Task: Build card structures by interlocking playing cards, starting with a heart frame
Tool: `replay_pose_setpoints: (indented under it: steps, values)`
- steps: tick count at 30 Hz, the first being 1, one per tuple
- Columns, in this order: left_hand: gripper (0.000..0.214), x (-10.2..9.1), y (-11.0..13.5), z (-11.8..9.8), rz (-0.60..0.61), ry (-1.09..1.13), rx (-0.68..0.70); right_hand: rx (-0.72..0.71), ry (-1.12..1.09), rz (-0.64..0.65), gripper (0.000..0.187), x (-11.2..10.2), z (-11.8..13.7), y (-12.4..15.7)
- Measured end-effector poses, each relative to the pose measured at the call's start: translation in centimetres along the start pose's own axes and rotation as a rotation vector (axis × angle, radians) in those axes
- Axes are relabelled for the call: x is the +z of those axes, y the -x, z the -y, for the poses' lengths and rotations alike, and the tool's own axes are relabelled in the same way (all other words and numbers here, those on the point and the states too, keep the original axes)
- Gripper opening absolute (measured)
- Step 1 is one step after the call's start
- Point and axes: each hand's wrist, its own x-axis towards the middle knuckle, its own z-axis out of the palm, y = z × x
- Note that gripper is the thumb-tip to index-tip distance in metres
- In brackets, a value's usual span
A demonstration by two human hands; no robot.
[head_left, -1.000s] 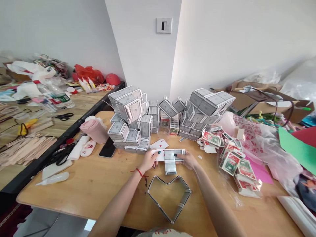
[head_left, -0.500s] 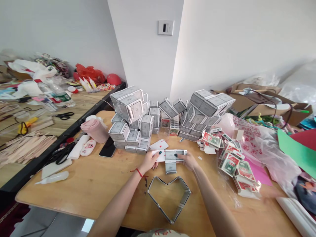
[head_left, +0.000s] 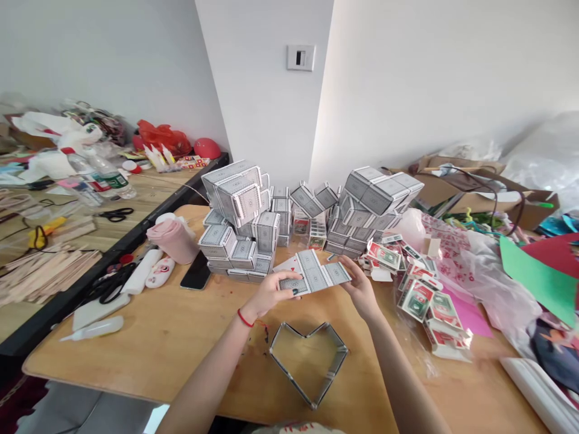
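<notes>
From where I stand, the left hand [head_left: 266,296] has its thumb and fingers pinched together on the near-left end of a folded card piece [head_left: 314,270]. The right hand [head_left: 362,292] waits at the other end, thumb and fingers parted around the outer panel; they look to be at its edge, but I can't tell whether they grip it.

So the piece lies between the two hands, to the right of the left one and to the left of the right one. Its long axis runs across the person's front, climbing slightly toward the right, with a middle strip crossing it. The left hand is the one with the sure hold, overlapping its panel; the right sits just beside its own end.

A white playing card [head_left: 286,264] lies on the table [head_left: 176,343] beyond the left hand, partly covered by the piece. Nearer the person, between the forearms and apart from both hands, stands a heart-shaped frame [head_left: 337,361], its point toward the body. Farther out, patterned card boxes rise in a left stack [head_left: 244,199] and a right stack [head_left: 375,191], with printed packets [head_left: 418,298] heaped off to the right.
</notes>
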Motion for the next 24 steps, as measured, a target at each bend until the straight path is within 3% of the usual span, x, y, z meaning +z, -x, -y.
replay_pose_setpoints:
  steps: [5,9,13,15,17,19,21,24]
  values:
    - [0.035,0.2,-0.2,0.6,-0.051,-0.414,0.136,0.291,-0.396,0.158,0.057,-1.0,-0.9,0.6]
    - [0.033,0.5,-0.4,0.8,-0.075,-0.574,0.194,0.409,-0.348,0.173,0.052,-0.5,-1.2,0.4]
    - [0.043,1.1,-0.7,1.5,-0.229,-0.394,0.158,0.477,-0.221,0.186,0.033,0.3,-2.1,0.0]
    - [0.058,1.2,-0.7,2.0,-0.324,-0.194,0.074,0.464,-0.220,0.160,0.030,0.5,-2.4,-0.1]
    - [0.059,1.2,-0.6,2.4,-0.379,-0.009,-0.041,0.451,-0.227,0.144,0.031,0.5,-2.4,-0.1]
    - [0.045,1.0,-0.5,2.6,-0.340,0.083,-0.160,0.444,-0.230,0.154,0.032,0.6,-2.2,0.0]
    - [0.033,0.7,-0.5,2.7,-0.223,0.086,-0.246,0.443,-0.233,0.179,0.031,0.7,-2.0,0.1]
    - [0.030,0.5,-0.7,2.6,-0.128,0.032,-0.265,0.437,-0.243,0.186,0.032,1.0,-1.9,0.1]
